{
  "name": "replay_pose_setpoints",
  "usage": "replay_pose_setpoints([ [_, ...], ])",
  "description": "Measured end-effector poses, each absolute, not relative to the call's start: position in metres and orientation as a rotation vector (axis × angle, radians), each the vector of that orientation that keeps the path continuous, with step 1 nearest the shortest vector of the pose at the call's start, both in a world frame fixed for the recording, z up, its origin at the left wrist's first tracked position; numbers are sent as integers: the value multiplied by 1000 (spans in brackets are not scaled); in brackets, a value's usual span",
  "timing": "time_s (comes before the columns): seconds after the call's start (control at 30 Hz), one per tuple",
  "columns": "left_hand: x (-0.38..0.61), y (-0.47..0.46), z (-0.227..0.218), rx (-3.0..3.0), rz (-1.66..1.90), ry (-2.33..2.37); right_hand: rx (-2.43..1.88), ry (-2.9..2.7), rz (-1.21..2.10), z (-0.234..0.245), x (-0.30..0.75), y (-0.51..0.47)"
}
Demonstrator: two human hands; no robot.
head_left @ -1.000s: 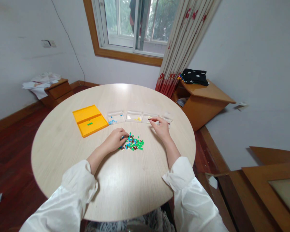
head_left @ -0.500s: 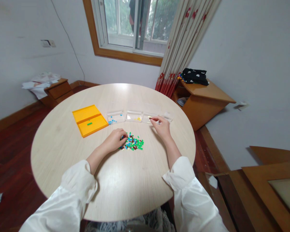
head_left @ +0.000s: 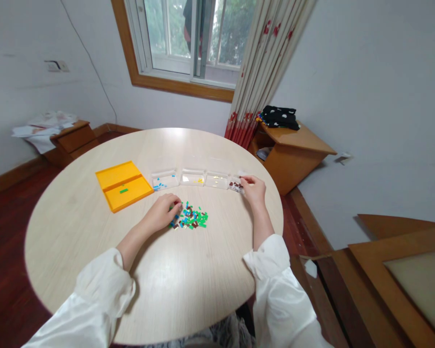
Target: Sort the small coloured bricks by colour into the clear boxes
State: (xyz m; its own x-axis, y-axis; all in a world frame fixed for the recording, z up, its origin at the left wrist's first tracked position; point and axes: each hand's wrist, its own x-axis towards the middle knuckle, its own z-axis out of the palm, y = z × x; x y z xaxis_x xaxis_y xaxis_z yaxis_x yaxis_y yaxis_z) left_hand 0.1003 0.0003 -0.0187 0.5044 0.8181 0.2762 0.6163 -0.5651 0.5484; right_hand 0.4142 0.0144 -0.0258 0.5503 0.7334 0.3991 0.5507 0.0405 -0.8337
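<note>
A heap of small coloured bricks (head_left: pixel 190 218), green, blue and brown, lies in the middle of the round wooden table (head_left: pixel 94 227). My left hand (head_left: pixel 163 213) rests at the heap's left edge, fingers curled onto the pieces. My right hand (head_left: pixel 254 187) is pinched over the rightmost clear tray (head_left: pixel 236 184), which holds brown pieces. Whether anything is in that pinch is too small to make out. Three more clear trays (head_left: pixel 193 178) stand in a row to the left, one with blue pieces (head_left: pixel 160 185). An orange tray (head_left: pixel 123 185) holds one green brick.
A low wooden cabinet (head_left: pixel 293 154) with dark clothing on top stands to the right of the table by a curtain. Another cabinet (head_left: pixel 67 137) with papers stands at the left wall. Wooden furniture (head_left: pixel 402 275) fills the lower right corner.
My right hand moved right, from the third clear tray to the rightmost one with brown pieces. The camera turned a little to the right. My left hand stayed at the heap.
</note>
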Motion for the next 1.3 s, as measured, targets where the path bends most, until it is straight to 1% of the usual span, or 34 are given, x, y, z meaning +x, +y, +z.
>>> replay_pose_setpoints([
  [0.2, 100, 2, -21, 2248, 837, 1245, -1683, -1068, 156, -32, 420, 17],
  [0.47, 101, 1, -19, 2105, 896, 1254, -1572, -1151, 136, -29, 406, 16],
  [0.67, 102, 0, -19, 2060, 904, 1251, -1435, -1414, 181, -24, 358, 11],
  [0.83, 103, -1, -18, 2050, 891, 1243, -1255, -1737, 278, -21, 310, -3],
  [1.0, 104, -3, -15, 2033, 869, 1190, -1155, -1982, 377, -19, 286, -15],
  [1.3, 105, -4, -14, 2006, 870, 1150, -1122, -2045, 401, -22, 281, -17],
])
